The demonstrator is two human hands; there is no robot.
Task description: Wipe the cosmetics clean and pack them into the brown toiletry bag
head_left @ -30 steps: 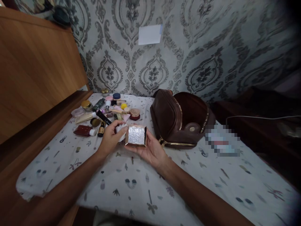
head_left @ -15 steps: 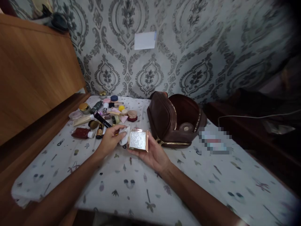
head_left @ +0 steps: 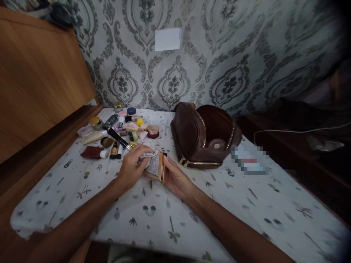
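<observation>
My right hand (head_left: 177, 179) grips a square makeup compact (head_left: 154, 166) with a glittery silver top and rose-gold edges, tilted so its side shows. Pinched in the fingers of my left hand (head_left: 133, 164) is a white wipe (head_left: 146, 155), pressed against the compact's upper edge. Behind my left hand lies a black makeup brush (head_left: 117, 137). A brown cosmetic bag (head_left: 189, 135) stands unzipped to the right of the compact.
Several cosmetics spread over the left of the patterned cloth (head_left: 150, 226), among them a dark red bottle (head_left: 93, 152), a gold-lidded jar (head_left: 95, 122) and a round compact (head_left: 153, 130). A wooden panel (head_left: 41, 65) borders the left side. A blurred-out item (head_left: 251, 160) lies right of the bag.
My left hand has moved right, bringing the wipe onto the compact. The compact has been turned and tilted in my right hand. The view has shifted slightly.
</observation>
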